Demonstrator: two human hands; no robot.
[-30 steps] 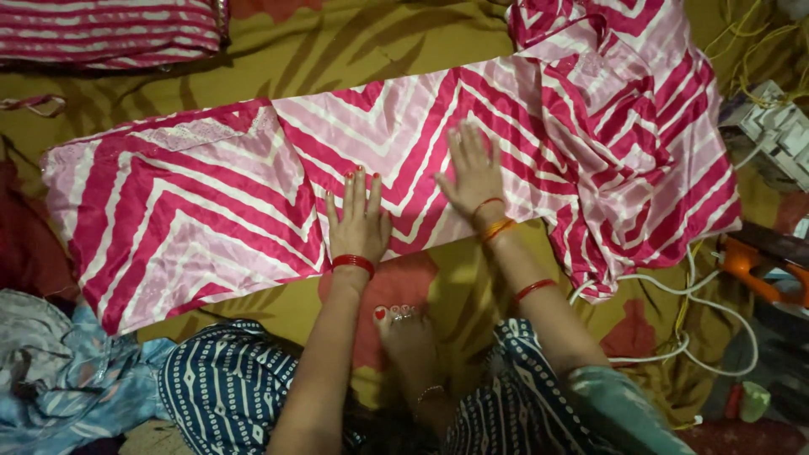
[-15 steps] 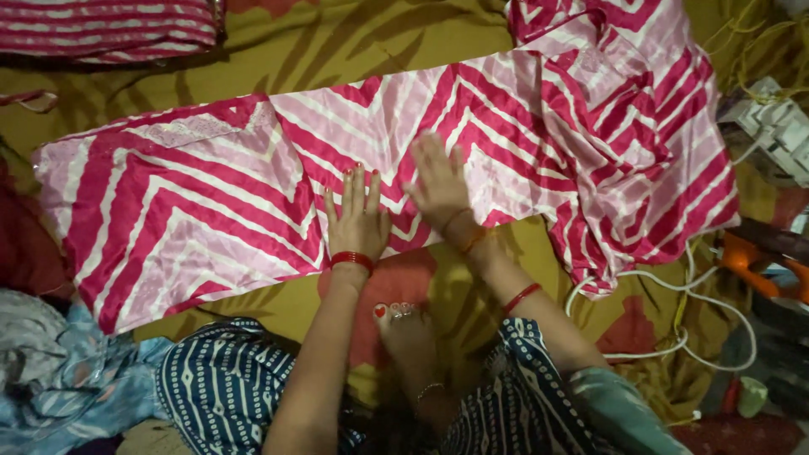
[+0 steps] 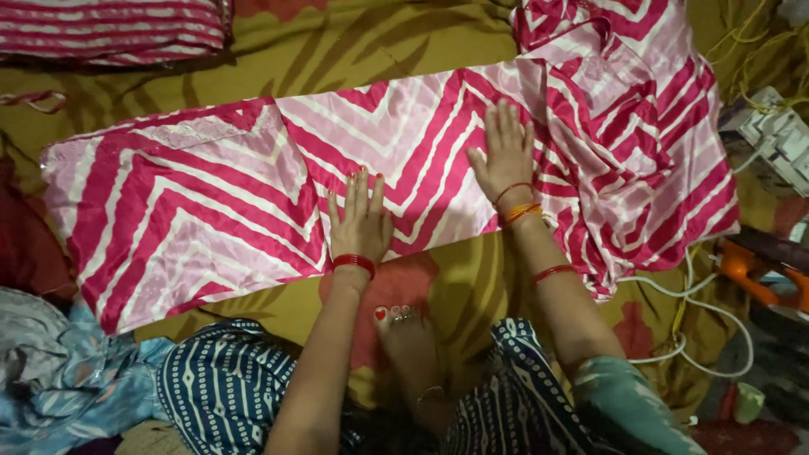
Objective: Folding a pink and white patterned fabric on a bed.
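An olive-yellow bedsheet with dark leaf shapes and red flowers (image 3: 278, 46) covers the floor, giving a soft, flat bed wide enough for a long cloth to lie at full stretch. Across its middle runs a glossy pink-and-white satin cloth with chevron stripes (image 3: 211, 211), smooth and single-layered toward the sheet's left edge, bunched in loose folds toward the right edge. A second folded striped cloth (image 3: 109, 29) sits at the far left corner, out of the way. The person sits at the near edge, patterned navy trousers (image 3: 219, 388) folded under, one bare foot (image 3: 404, 333) just short of the cloth's near hem. The left hand (image 3: 361, 221) and right hand (image 3: 504, 156) both press flat on the satin, fingers spread, gripping nothing, seemingly pinning the slippery fabric flat.
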